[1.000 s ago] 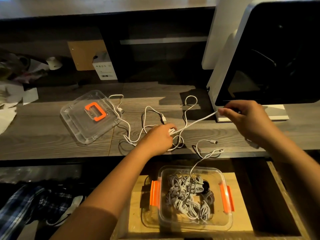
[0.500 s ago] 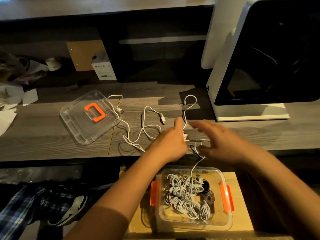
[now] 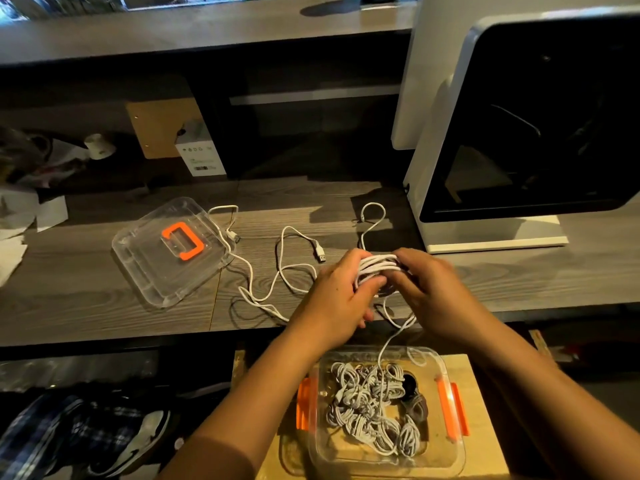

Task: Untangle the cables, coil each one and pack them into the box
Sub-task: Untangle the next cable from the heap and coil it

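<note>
Gripping a white coil [image 3: 379,265] just beyond the box [image 3: 452,412], with left hand [image 3: 337,299] and right hand [image 3: 429,292] both clamped round it. Trailing a tail from coil down into box, onto bundles [image 3: 370,410] packed there. Beyond box and to its left, on the table [image 3: 86,306]: loose cable [image 3: 320,252], touching the lid [image 3: 156,271].

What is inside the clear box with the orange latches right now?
The box holds a pile of white cable coils and a dark item; one strand leads up and out. Anything beneath the pile is covered.
</note>
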Demonstrator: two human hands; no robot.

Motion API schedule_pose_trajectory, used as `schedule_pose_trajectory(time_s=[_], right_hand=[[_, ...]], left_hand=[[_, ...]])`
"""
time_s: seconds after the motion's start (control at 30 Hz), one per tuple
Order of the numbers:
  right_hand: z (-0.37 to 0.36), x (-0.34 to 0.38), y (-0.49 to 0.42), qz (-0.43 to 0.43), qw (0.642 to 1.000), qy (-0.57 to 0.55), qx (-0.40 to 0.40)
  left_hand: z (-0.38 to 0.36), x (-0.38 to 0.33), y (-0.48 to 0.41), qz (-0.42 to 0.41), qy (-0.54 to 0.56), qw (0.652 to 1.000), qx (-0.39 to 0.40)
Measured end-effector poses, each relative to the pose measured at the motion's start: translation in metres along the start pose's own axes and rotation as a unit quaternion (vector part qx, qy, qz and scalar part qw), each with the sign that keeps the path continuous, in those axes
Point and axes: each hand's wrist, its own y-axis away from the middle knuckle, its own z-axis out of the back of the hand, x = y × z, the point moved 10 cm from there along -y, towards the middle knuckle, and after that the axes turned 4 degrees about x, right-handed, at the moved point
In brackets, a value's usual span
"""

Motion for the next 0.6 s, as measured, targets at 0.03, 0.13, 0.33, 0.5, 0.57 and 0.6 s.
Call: schedule_pose_trajectory(time_s=[0.03,0.13,0.33,0.5,0.57,0.6], right_hand=[[-0.002,0.0,0.002,0.001,0.999,-0.034,0.0],[-0.013,-0.003,0.003,-0.02,0.995,-0.086,0.05],[0.004,-0.028,-0.007,-0.077,0.986,0.108,0.104],[0.012,-0.048,-0.007,-0.135,0.983,0.085,0.086],[-0.002,-0.052,-0.003,-0.152,0.963,0.154,0.16],[-0.011,-0.05,-0.001,-0.147,0.95,0.186,0.202]], left_hand=[[-0.002,-0.002,0.0,0.002,-0.02,1.0,0.012],[-0.005,-0.002,0.003,0.017,-0.086,0.996,0.036],[0.005,0.025,0.01,0.066,-0.32,0.944,0.043],[-0.015,0.028,0.015,0.066,-0.262,0.956,0.117],[-0.014,0.024,0.013,0.078,-0.237,0.962,0.11],[-0.013,0.024,0.012,0.086,-0.241,0.962,0.097]])
